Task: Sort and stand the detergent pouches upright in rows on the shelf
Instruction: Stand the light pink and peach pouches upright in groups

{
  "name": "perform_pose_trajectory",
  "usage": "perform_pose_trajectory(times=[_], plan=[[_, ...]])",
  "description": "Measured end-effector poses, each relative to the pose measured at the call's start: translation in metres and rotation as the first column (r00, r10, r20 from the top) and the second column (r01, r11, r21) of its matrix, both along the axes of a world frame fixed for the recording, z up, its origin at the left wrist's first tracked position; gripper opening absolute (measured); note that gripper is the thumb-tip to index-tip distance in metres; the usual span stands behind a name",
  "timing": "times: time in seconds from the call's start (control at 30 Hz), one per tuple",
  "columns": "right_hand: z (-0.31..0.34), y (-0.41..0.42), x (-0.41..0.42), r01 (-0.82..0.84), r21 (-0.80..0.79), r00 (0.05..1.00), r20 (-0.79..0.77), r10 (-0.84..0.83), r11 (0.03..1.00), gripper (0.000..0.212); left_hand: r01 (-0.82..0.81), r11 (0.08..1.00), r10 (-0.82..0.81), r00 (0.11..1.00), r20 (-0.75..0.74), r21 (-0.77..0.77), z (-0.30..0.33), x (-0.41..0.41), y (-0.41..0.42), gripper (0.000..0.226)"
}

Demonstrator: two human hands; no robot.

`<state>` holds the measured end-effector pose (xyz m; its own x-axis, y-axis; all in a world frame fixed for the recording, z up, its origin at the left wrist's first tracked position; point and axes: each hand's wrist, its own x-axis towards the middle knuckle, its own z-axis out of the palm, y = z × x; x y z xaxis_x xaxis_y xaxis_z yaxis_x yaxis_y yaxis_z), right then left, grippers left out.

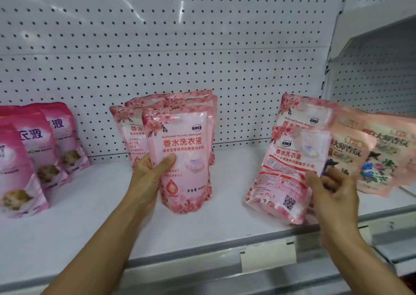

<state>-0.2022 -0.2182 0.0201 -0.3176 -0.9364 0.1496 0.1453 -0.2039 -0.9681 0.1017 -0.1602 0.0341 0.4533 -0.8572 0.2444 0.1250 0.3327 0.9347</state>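
Now | left hand point(150, 171) grips upright pouch point(184, 157) | right hand point(333, 193) grips tilted pouch point(286, 173) at shelf point(225, 227) edge

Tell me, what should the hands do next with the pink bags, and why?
Probably the left hand should set its light pink pouch down at the front of the row of matching pouches right behind it. It is already upright and facing forward. The right hand holds a tilted pouch showing its back, which needs turning later.

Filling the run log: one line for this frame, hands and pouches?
left hand: grips front pale pink pouch, upright | right hand: holds tilted back-facing pouch | shelf: rows unfinished
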Motion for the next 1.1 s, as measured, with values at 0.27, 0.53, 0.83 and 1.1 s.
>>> perform_pose_trajectory(times=[0.27,0.53,0.83,1.1], plan=[[0.017,-0.004,0.017,-0.145,-0.031,0.975,-0.176,0.137,0.989,0.014,-0.136,0.990,0.138,0.988,0.071,-0.026,0.002,0.003,0.002,0.015],[0.063,-0.004,0.085,-0.259,-0.436,0.895,-0.444,0.045,0.862,0.020,-0.313,0.947,0.316,0.948,0.027,-0.073,0.002,0.026,0.018,0.013],[0.017,0.033,0.165,-0.560,-0.503,0.682,-0.731,0.021,0.658,0.031,-0.318,0.943,0.324,0.945,0.050,-0.094,-0.001,0.028,0.026,0.015],[0.037,-0.027,0.134,-0.517,-0.241,0.776,-0.537,0.330,0.822,0.029,-0.295,0.953,0.299,0.953,0.048,-0.070,-0.002,0.030,0.028,0.013]])
